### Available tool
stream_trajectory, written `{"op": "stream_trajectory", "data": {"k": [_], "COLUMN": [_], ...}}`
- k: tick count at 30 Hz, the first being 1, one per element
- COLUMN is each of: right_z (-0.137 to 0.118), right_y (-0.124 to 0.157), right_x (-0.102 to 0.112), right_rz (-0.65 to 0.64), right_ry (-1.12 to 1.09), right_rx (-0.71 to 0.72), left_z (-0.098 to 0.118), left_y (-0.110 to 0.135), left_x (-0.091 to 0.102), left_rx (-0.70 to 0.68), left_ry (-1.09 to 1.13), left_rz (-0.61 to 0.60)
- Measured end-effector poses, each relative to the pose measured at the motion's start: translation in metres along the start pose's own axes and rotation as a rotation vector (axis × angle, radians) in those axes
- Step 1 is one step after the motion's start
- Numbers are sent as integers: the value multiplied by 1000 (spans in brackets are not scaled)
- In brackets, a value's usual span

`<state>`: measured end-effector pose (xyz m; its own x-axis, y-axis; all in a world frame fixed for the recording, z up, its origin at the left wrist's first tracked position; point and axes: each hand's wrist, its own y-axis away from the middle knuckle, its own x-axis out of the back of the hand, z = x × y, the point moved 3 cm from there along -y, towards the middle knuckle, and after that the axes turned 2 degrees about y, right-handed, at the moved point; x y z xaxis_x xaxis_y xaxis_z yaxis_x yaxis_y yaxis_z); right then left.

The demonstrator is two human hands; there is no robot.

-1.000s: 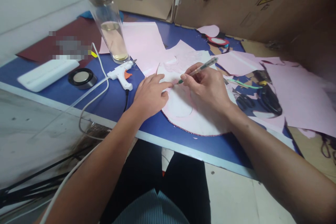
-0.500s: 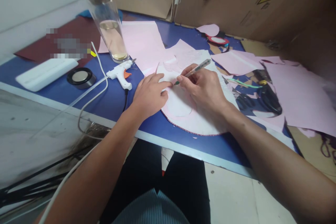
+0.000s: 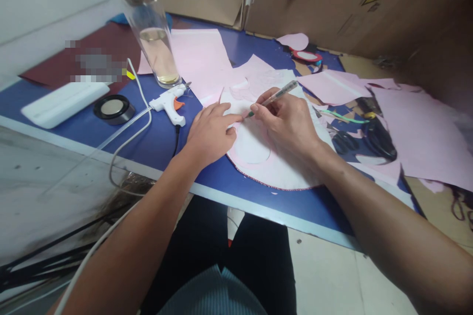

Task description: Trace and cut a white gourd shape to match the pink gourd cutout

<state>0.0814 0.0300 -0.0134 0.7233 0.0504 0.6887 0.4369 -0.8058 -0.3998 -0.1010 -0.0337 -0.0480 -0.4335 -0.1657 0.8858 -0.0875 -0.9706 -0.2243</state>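
My right hand (image 3: 290, 120) grips a clear-barrelled pen (image 3: 281, 92), its green tip end close to the white sheet beneath. My left hand (image 3: 214, 130) lies flat with fingers spread, pressing on the left part of that sheet, its index finger near the pen tip. The white rounded sheet (image 3: 291, 172) has a dark reddish edging along its lower curve. On it lies a pink curved piece (image 3: 241, 157) around an oval white area; my hands hide part of it. Just left of my left hand rests a white hot glue gun (image 3: 173, 103) with an orange trigger.
A tall glass (image 3: 157, 49) of liquid stands at the back left, near a white box-like device (image 3: 66, 103) and a round black-rimmed object (image 3: 114, 109). Pink sheets (image 3: 424, 128) and scraps cover the right side. Large cardboard (image 3: 332, 5) stands behind. A cable hangs over the front edge.
The pen and my right hand have shifted very slightly, with the pen leaning a little lower. My left hand stays in place.
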Motion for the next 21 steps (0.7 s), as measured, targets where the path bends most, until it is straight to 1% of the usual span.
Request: {"op": "stream_trajectory", "data": {"k": [10,21], "right_z": [-2,-8], "right_y": [1,4], "right_x": [-2,-1], "right_rz": [-29,-67], "right_ry": [-5,7], "right_rx": [5,13], "left_z": [2,2], "left_y": [1,1], "left_x": [2,2], "left_rx": [19,-2], "left_ry": [-5,-1], "left_rz": [-8,6]}}
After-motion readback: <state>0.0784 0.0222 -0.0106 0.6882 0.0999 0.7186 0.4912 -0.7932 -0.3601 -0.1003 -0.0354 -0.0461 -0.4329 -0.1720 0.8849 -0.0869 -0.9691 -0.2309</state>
